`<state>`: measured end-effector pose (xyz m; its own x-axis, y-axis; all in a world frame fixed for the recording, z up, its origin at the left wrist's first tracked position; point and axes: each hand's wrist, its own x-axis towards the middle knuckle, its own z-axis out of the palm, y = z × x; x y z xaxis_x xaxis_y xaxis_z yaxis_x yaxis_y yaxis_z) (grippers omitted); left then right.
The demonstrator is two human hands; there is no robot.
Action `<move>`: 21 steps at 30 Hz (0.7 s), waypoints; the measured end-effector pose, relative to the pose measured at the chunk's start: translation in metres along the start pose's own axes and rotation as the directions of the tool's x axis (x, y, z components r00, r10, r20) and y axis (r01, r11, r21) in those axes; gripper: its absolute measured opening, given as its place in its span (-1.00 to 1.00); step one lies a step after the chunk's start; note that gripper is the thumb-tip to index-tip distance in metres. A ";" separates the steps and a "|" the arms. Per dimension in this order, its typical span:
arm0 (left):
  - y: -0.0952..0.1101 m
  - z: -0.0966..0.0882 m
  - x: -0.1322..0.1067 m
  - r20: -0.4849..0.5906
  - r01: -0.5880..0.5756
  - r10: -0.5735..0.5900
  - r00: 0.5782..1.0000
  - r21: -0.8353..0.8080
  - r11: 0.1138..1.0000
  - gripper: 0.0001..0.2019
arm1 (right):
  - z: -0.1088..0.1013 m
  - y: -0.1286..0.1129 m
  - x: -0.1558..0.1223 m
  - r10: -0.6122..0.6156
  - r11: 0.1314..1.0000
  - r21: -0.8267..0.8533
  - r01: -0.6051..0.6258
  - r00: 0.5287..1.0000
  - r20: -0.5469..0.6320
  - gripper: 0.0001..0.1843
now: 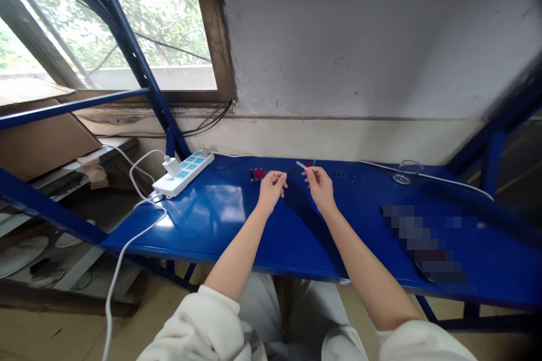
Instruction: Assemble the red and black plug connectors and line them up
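Note:
Both my hands hover over the far middle of a blue metal bench [220, 220]. My left hand [271, 187] is closed in a pinch on something dark and too small to name. My right hand [319, 185] is closed on a thin clear tube-like piece [301, 165] that sticks out up and to the left. Behind my left hand stand a few small black and red parts [256, 174]. A row of tiny dark parts [344, 175] lies to the right of my right hand.
A white power strip [184, 172] with blue sockets and a plugged white adapter lies at the bench's far left, its white cord [122, 254] hanging off the front edge. A small clear dish [406, 171] and a white cable sit at the far right. Blue rack struts frame both sides.

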<state>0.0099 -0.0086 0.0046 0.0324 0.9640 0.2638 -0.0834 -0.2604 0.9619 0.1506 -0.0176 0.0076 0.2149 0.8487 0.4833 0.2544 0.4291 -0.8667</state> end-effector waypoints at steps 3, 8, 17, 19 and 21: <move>0.000 0.002 -0.002 0.112 0.027 -0.027 0.993 -0.001 1.000 -0.71 | 0.001 0.003 0.001 0.002 1.000 -0.018 0.000 0.997 0.079 -0.67; -0.003 0.002 0.000 0.034 0.033 -0.031 0.999 -0.060 0.998 -0.70 | 0.006 0.010 -0.002 0.050 0.999 -0.008 -0.049 0.948 0.314 -0.70; -0.007 0.001 -0.001 0.048 -0.033 0.030 0.998 0.052 0.998 -0.71 | 0.008 0.011 -0.005 0.041 0.999 -0.035 -0.029 0.913 0.405 -0.70; -0.006 0.001 -0.002 0.085 -0.028 0.023 0.996 0.061 0.998 -0.71 | 0.008 0.010 -0.005 0.046 0.999 -0.044 -0.030 0.910 0.413 -0.70; -0.006 0.000 -0.002 0.123 -0.029 0.020 0.992 0.073 0.997 -0.72 | 0.007 0.009 -0.006 0.045 0.997 -0.075 -0.015 0.908 0.417 -0.69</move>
<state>0.0107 -0.0091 -0.0022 0.1525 0.9449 0.2896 -0.0110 -0.2913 0.9566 0.1451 -0.0166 -0.0043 -0.1867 0.9188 0.3477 0.3215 0.3916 -0.8622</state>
